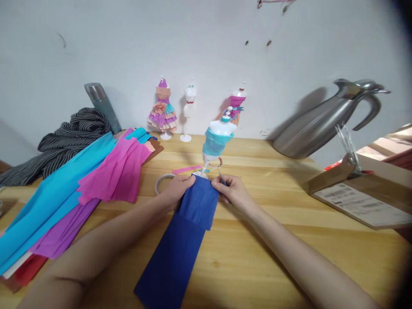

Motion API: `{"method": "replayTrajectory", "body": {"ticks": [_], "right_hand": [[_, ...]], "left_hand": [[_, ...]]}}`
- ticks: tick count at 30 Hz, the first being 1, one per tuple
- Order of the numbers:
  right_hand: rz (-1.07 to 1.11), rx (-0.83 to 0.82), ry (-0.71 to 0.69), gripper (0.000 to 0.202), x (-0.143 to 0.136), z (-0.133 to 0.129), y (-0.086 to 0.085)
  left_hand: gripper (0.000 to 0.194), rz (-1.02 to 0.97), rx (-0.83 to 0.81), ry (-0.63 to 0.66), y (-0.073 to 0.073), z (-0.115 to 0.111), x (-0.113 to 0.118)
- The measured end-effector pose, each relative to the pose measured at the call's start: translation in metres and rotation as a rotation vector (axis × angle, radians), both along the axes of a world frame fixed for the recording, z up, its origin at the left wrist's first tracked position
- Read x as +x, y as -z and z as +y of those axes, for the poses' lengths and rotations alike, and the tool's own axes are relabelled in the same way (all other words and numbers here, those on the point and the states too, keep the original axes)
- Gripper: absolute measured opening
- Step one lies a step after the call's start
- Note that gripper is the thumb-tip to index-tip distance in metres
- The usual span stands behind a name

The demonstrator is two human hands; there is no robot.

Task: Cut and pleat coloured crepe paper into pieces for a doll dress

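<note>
A strip of dark blue crepe paper, its far end folded over, stretches towards me. My left hand pinches the far left corner of the fold between thumb and fingers. At the far right corner, my right hand is closed on the paper too, with slim scissors in its fingers, blades pointing away and handles mostly hidden. Just beyond the paper stands a small white mannequin on a stand, wrapped in a turquoise paper bodice. The paper partly covers its base.
Left lie coloured crepe sheets, a striped cloth and a flask. A tape roll and pink strip are near my hands. Behind stand a dressed mannequin and others. Right are a steel jug and cardboard box.
</note>
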State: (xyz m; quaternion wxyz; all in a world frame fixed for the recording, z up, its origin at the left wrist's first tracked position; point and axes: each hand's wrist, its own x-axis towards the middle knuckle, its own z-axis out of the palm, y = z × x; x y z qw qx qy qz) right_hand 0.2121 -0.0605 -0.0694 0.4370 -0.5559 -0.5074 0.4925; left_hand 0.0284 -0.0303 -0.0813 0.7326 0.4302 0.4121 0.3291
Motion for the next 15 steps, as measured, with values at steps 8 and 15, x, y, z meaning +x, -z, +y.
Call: {"method": "replayTrajectory", "body": {"ticks": [8, 15], "right_hand": [[0.025, 0.016, -0.009, 0.037, 0.0006, -0.0012, 0.0006], [-0.106, 0.146, -0.099, 0.033, -0.0006, -0.0007, 0.0063]], "left_hand": [[0.046, -0.038, 0.071, -0.023, -0.0069, -0.0003, 0.0015], [0.041, -0.013, 0.097, -0.029, 0.0009, -0.0013, 0.0011]]}}
